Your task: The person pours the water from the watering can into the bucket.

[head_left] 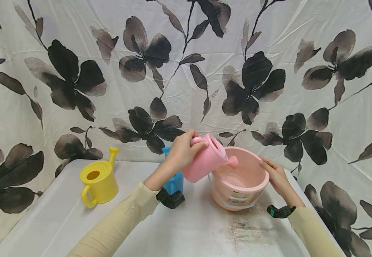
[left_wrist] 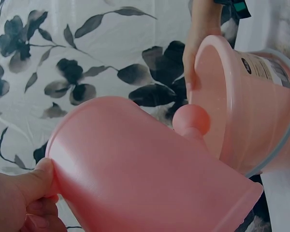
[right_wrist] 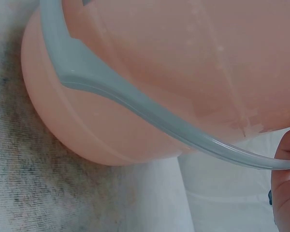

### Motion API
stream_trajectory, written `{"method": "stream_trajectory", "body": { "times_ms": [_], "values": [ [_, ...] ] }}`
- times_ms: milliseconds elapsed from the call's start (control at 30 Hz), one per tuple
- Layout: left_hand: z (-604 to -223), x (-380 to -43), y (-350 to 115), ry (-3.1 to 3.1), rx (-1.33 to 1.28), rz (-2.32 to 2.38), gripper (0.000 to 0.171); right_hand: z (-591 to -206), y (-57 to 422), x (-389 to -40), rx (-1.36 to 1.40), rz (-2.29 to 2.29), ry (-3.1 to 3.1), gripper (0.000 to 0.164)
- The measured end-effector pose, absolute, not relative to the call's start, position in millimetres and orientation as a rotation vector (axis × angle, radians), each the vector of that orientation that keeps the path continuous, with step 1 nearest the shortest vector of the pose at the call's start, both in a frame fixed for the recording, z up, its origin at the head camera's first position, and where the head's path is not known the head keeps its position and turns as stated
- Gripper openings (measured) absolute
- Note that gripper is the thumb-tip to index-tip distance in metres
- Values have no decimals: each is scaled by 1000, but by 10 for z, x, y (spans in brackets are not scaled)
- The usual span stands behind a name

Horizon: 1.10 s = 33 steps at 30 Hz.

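My left hand (head_left: 183,151) holds a pink watering can (head_left: 202,164) by its handle at the upper back, thumb near its rim. The can is tilted, its round spout head (head_left: 232,162) over the opening of a light pink bucket (head_left: 234,197). A bubbly shimmer shows at the bucket's bottom. My right hand (head_left: 276,175) grips the bucket's right rim, with fingers (left_wrist: 189,67) reaching inside in the left wrist view. A grey bail handle (right_wrist: 150,113) hangs along the bucket's outer side and passes by the right hand's fingers (right_wrist: 286,193).
A yellow watering can (head_left: 99,182) stands at the table's left. Behind my left wrist a blue watering can (head_left: 174,184) is partly hidden. A brownish stain (head_left: 247,228) marks the white table (head_left: 192,225) before the bucket. Flowered cloth (head_left: 186,89) hangs behind.
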<state>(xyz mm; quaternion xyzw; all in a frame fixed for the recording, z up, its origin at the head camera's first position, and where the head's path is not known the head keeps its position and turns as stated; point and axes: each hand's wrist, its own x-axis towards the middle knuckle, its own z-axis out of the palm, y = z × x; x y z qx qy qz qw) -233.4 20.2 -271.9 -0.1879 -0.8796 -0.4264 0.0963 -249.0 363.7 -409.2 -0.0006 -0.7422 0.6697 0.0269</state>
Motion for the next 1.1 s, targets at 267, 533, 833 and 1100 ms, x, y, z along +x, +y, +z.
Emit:
{"method": "stream_trajectory", "body": {
  "times_ms": [267, 533, 833, 1100],
  "values": [
    [-2722, -2329, 195, -2593, -561, -1252, 26, -4093, 3651, -2491, 1, 2075, -2293, 66],
    [-2737, -2326, 188, -2563, -553, -1239, 25, -4092, 3637, -2493, 10, 2072, -2292, 66],
    [-2762, -2340, 188, -2539, -541, -1263, 23, -4101, 3645, -2497, 29, 2063, -2299, 66],
    [-2740, -2332, 198, -2543, -548, -1268, 24, -4106, 3649, -2501, 26, 2070, -2292, 66]
  ]
}}
